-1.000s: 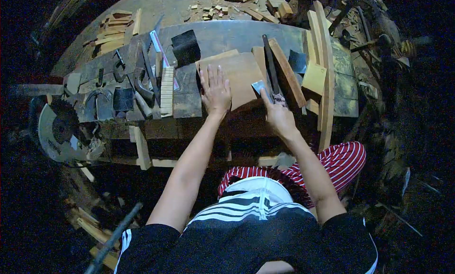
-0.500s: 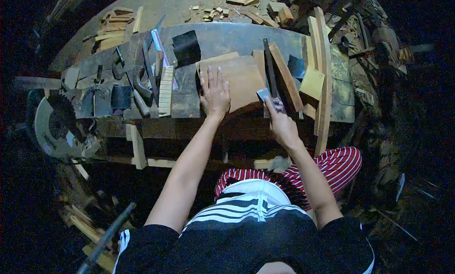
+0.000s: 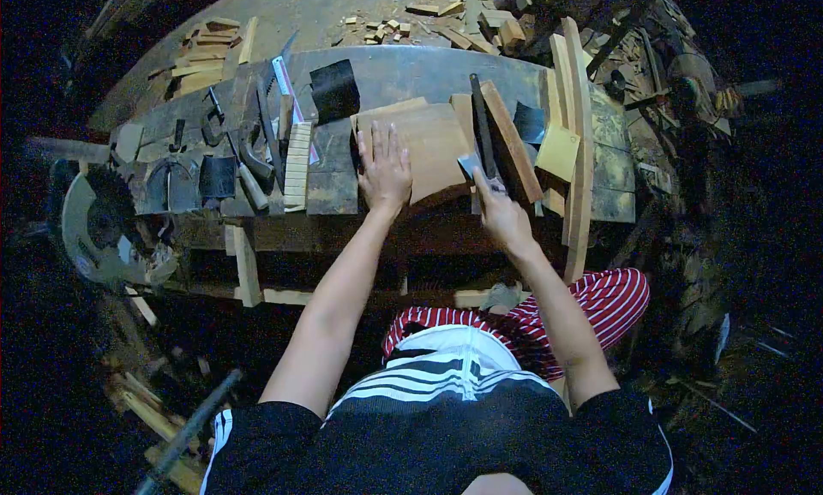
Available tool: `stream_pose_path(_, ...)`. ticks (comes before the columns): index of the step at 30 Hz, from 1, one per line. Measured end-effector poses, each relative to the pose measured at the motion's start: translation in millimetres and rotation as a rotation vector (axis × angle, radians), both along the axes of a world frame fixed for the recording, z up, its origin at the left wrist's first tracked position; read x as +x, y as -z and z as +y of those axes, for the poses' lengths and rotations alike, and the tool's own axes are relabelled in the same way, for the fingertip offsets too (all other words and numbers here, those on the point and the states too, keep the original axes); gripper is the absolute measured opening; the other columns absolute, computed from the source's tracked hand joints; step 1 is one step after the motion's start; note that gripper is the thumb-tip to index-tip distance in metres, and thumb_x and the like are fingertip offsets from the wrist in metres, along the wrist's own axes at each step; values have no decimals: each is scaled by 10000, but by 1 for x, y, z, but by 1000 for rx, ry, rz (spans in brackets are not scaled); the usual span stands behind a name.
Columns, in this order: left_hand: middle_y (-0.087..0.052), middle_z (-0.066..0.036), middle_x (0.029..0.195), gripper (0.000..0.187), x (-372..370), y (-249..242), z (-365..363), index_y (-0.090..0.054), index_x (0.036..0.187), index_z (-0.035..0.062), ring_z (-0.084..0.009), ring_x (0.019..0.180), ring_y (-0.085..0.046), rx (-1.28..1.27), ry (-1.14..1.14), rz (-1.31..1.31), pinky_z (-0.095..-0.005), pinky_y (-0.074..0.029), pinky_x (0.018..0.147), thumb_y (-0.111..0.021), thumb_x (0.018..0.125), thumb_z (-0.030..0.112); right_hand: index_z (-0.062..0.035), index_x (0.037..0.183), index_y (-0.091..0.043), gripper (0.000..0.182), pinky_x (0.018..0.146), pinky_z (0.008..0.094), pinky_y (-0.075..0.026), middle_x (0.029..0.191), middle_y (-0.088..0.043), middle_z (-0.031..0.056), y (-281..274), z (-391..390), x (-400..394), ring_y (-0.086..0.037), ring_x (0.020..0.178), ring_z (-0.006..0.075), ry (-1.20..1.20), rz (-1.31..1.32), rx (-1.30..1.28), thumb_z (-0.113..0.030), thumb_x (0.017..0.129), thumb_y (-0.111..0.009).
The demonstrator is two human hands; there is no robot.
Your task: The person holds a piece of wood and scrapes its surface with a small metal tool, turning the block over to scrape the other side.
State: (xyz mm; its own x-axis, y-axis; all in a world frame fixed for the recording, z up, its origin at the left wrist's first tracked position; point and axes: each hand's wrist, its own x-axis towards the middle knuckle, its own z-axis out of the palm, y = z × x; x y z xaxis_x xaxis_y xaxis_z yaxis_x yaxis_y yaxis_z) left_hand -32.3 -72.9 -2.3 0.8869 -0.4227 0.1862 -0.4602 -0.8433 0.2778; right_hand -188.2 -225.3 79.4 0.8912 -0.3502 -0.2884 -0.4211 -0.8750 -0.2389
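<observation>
A flat brown wooden board with a curved near edge lies on the workbench. My left hand rests flat on its left part, fingers spread. At the board's right edge, my right hand grips a small flat piece with a pale blue-grey face, like a scraper; its exact kind is hard to make out. Just beyond that hand lies a long dark metal bar, like a file, beside a reddish wooden strip.
To the left lie a notched pale wood strip, a saw, a dark sheet and a clamp. Long wooden strips stand at the right end, near a yellowish block. Wood offcuts litter the floor behind.
The whole view has shifted slightly left. My right hand with the flat piece has moved slightly left and away from me along the board's edge. My left hand stays flat on the board.
</observation>
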Motion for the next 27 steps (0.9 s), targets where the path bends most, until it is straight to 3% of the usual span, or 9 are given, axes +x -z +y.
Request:
stream_pose_path(2, -150, -97, 1482, 523, 0, -9, 0, -275, 1404, 188, -365, 1346, -112, -15, 23, 22, -456, -159, 1091, -390, 916, 336, -265, 1408, -174, 703, 584, 509, -497, 714, -609, 234, -9, 10, -24, -618, 654, 399, -10, 41, -27, -105, 794, -476)
stream_pose_path(5, -154, -106, 1479, 526, 0, -8, -1, -279, 1402, 172, -370, 1345, -110, 1, 23, 40, -453, -154, 1093, -390, 915, 337, -245, 1410, -187, 723, 533, 488, -505, 678, -613, 214, -10, 9, -16, -629, 607, 364, -27, 63, -71, -86, 767, -475)
stream_pose_path(7, -155, -108, 1479, 526, 1, -4, -2, -282, 1401, 164, -372, 1345, -108, 15, 32, 21, -453, -148, 1094, -388, 916, 338, -227, 1407, -191, 663, 591, 526, -489, 755, -602, 271, -5, 1, 11, -607, 665, 429, -23, 32, -33, -125, 810, -462)
stream_pose_path(10, -156, -109, 1478, 521, 1, 0, -1, -287, 1398, 153, -378, 1345, -101, -14, 33, 4, -455, -133, 1096, -382, 919, 336, -216, 1403, -200, 660, 593, 518, -493, 755, -598, 282, 4, -8, 57, -609, 668, 427, -6, -21, 9, -123, 805, -463)
stream_pose_path(15, -147, -112, 1479, 504, 3, 2, -1, -292, 1395, 144, -381, 1348, -83, -50, 39, 23, -455, -114, 1100, -365, 928, 321, -216, 1405, -200, 682, 594, 501, -503, 722, -608, 258, 13, -1, 35, -618, 659, 409, 12, 30, -36, -103, 792, -474)
stream_pose_path(18, -144, -48, 1487, 491, 1, -2, -1, -313, 1389, 202, -318, 1364, -77, -35, 5, 18, -487, -257, 1046, -366, 926, 355, -210, 1397, -219, 684, 592, 496, -505, 711, -611, 250, 2, 11, -3, -620, 654, 402, -101, -126, -72, -68, 777, -469)
stream_pose_path(20, -159, -68, 1482, 487, 0, -6, -1, -328, 1383, 179, -334, 1358, -91, -45, 14, 22, -476, -233, 1059, -368, 927, 346, -203, 1387, -235, 687, 594, 496, -506, 736, -613, 255, -25, 23, -4, -620, 663, 405, -9, 116, 3, -48, 763, -477)
stream_pose_path(23, -147, -113, 1479, 509, 2, -1, -2, -263, 1407, 156, -376, 1350, -73, 22, 48, -14, -461, -118, 1098, -359, 932, 312, -206, 1366, -301, 595, 550, 478, -514, 740, -633, 215, 3, 11, 28, -636, 617, 366, -73, -26, -102, -103, 796, -440)
stream_pose_path(27, -128, -105, 1484, 504, 3, 0, 0, -259, 1409, 169, -371, 1352, -68, -36, 53, 4, -463, -125, 1097, -350, 934, 311, -162, 1369, -247, 627, 609, 508, -499, 734, -604, 272, 3, 3, 84, -616, 684, 421, -22, -57, 36, -84, 783, -455)
